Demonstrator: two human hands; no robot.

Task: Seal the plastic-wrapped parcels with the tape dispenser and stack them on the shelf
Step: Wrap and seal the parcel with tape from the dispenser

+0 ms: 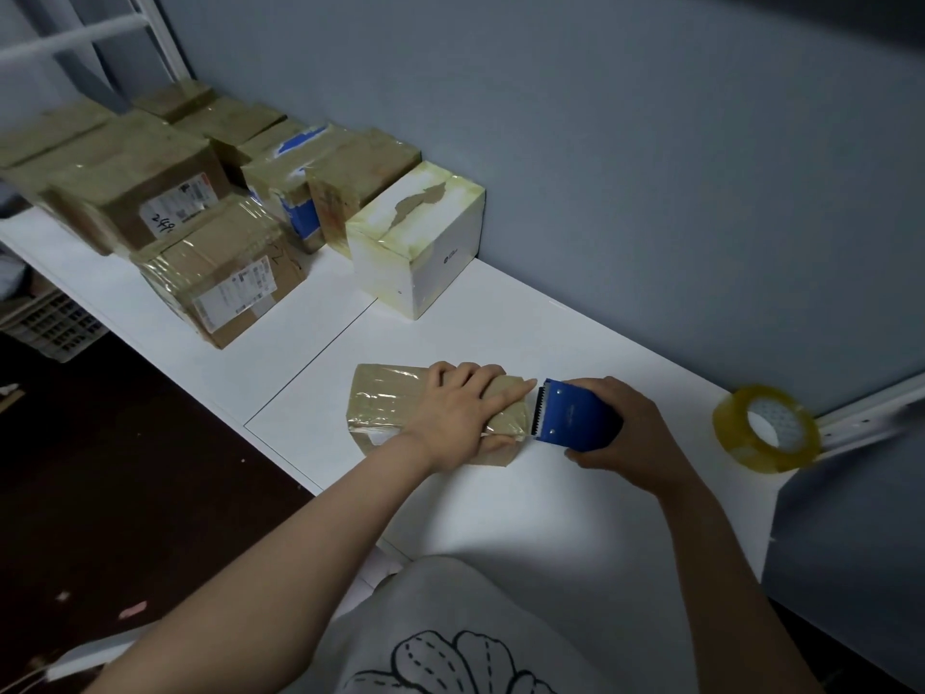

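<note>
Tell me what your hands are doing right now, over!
Left hand flat on the parcel, holding it down. Right hand grips the tape dispenser, blade at the parcel's right end. Spare tape roll sits apart, far right.

Small packing room: taped parcels (pixel 165 202) on white bench (pixel 500 493) (spare tape roll (pixel 766 428) too), metal racking (pixel 75 37).
</note>
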